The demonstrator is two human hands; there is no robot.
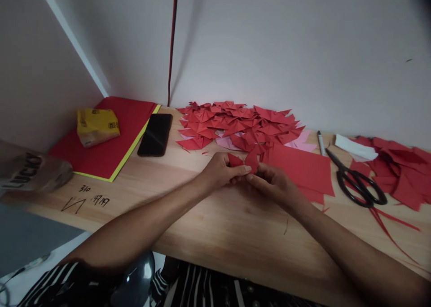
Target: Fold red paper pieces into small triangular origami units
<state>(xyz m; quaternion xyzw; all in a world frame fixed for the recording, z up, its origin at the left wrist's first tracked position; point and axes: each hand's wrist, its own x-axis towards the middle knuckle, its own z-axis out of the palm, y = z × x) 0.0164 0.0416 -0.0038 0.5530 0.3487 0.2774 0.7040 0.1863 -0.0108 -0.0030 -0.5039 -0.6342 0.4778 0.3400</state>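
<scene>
In the head view, our left hand (215, 170) and our right hand (274, 183) both pinch a small folded red paper (251, 161). It is between our thumbs and fingers, over the wood table (215, 226), just in front of the big pile of folded red shapes (235, 123). The flat red sheets (299, 168) lie just beside our right hand. If we squeeze too hard, the thin points could bend or crumple. If our hands pull apart while both pinch, the paper could rip. If our right arm swings out, it could bump the black scissors (360, 183) or push the sheets. If we reach too far forward, our knuckles could knock the pile and make pieces slide.
</scene>
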